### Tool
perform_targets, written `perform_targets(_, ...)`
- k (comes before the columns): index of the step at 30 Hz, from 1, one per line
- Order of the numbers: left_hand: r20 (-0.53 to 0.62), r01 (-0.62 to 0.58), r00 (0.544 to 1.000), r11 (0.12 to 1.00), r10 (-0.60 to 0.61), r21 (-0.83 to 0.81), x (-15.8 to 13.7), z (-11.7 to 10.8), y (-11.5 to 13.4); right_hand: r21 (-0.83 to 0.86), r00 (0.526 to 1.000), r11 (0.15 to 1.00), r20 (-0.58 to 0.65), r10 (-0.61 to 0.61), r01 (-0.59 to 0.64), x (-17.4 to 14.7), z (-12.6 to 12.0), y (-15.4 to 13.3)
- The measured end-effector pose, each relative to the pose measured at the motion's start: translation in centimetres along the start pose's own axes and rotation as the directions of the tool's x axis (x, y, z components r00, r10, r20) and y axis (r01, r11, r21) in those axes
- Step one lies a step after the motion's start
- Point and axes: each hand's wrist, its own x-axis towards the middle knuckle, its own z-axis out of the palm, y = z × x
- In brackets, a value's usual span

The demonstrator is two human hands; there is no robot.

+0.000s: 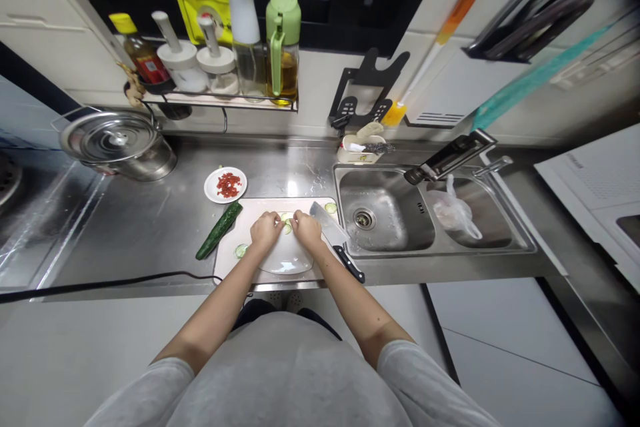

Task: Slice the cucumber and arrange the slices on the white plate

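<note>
The slices (287, 229) lie between left hand (267, 229) and right hand (307, 228), about equally near, at the plate's (286, 263) far side; fingers bunched narrow, grip unclear.

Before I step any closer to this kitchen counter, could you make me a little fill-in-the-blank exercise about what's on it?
1. The chopped bits on the small round plate are colored ____.
2. The knife has a handle colored ____.
3. The knife lies nearer the right hand, and the cucumber lies nearer the ____ hand.
4. Of the two sink basins, seen from where the person stands, the plastic bag lies in the one on the ____.

Missing words: red; black; left; right.
</note>
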Motion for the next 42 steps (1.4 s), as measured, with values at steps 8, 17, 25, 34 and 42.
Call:
perform_targets(8,-0.003,-0.002,1.0,1.0,0.002,-0.023,-0.1,0.1,-0.2,0.034,0.994,0.994,0.0,-0.108,0.108,0.7,0.2,-0.5)
perform_targets(17,0.002,0.011,1.0,1.0,-0.011,-0.004,-0.5,0.1,-0.1,0.064,0.991,0.989,-0.004,-0.13,0.13,0.8,0.1,-0.3)
perform_targets(25,-0.073,-0.038,0.997,0.999,0.04,0.029,-1.1,0.9,0.0,0.082,0.994,0.991,0.019,-0.111,0.109,1.2,0.2,-0.2)
perform_targets(34,-0.107,-0.115,0.987,0.992,0.119,0.046,-1.4,1.1,-0.1,0.081,0.995,0.992,0.021,-0.1,0.098,1.3,0.3,0.0)
perform_targets(42,-0.18,-0.128,0.974,0.989,0.14,0.076,-1.5,1.8,-0.4,0.092,0.994,0.99,0.027,-0.105,0.102,1.4,0.5,0.0)
